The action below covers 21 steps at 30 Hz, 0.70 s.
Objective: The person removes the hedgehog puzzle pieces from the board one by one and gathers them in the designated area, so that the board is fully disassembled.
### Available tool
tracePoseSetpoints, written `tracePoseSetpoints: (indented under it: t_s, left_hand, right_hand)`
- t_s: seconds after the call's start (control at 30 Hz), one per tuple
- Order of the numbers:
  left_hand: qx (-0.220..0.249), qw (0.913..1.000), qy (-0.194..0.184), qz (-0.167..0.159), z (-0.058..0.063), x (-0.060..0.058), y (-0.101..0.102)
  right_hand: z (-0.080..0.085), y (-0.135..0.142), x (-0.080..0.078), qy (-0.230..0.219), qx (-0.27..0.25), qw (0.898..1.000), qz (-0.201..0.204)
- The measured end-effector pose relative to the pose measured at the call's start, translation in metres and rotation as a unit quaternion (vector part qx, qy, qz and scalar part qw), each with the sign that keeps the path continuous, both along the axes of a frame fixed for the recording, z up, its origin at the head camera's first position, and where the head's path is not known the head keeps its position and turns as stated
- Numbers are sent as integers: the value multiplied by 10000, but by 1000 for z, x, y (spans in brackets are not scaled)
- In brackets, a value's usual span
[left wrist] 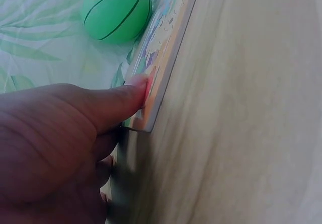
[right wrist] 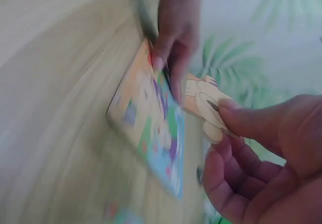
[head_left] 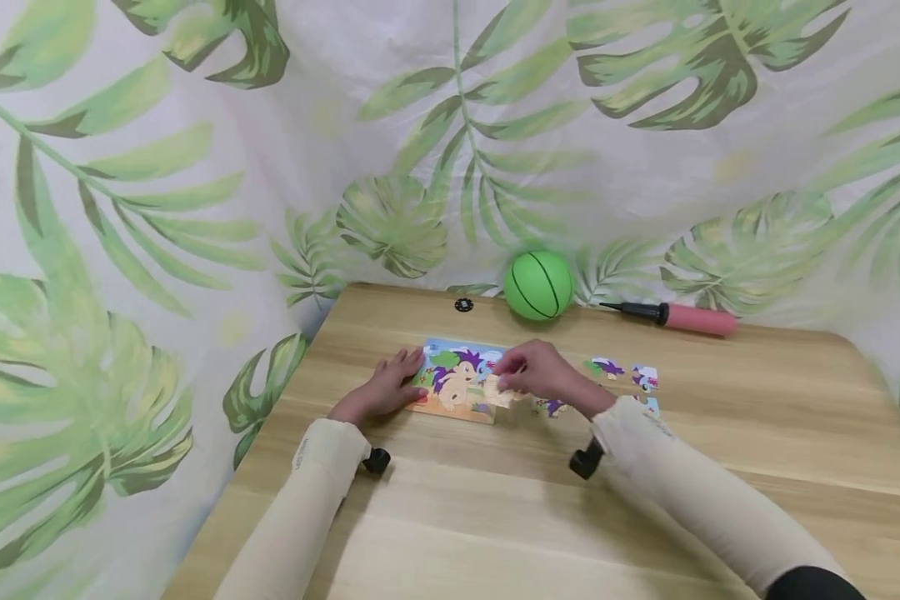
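Observation:
A puzzle board (head_left: 450, 408) with a cartoon animal picture lies on the table, pieces set in it. My left hand (head_left: 386, 385) rests at its left edge. In the left wrist view, the thumb (left wrist: 128, 100) of that hand presses on the board's corner, its other fingers partly hidden. Over the board's right side, my right hand (head_left: 540, 371) pinches a beige puzzle piece (right wrist: 209, 108) between thumb and fingers, the piece tilted and raised off the board. Several loose puzzle pieces (head_left: 645, 377) lie to the right, some partly behind the right forearm.
A green ball (head_left: 538, 286) stands at the table's back edge against the leaf-print cloth (head_left: 450, 217). Left of it lies a small black round object (head_left: 463, 305). A pink hand pump (head_left: 697, 320) with a black nozzle lies back right on the wooden table (head_left: 435, 517).

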<state>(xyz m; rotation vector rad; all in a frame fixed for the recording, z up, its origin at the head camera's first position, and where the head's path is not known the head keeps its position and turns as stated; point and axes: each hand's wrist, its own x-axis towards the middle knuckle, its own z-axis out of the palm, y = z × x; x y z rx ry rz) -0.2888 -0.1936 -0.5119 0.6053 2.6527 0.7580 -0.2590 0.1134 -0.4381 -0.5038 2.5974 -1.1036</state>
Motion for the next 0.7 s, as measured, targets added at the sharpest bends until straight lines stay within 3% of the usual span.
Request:
tracePoseSetpoints:
  t_s: [0.17, 0.33, 0.5, 0.6, 0.7]
  left_hand:
    - [-21, 10000, 37, 73, -2, 3, 0]
    - [-5, 10000, 66, 58, 1, 2, 2]
    - [-69, 9999, 112, 57, 4, 3, 3]
    - [-166, 9998, 114, 42, 5, 4, 4]
    - [-272, 9995, 41, 139, 6, 5, 5]
  right_hand:
    - [-8, 65, 15, -70, 72, 9994, -338]
    - [-19, 111, 33, -124, 410, 9988, -219]
    - [-32, 126, 47, -112, 625, 9978, 197]
    - [-34, 127, 51, 224, 931, 9950, 276]
    - [-30, 126, 54, 782, 1203, 9896, 105]
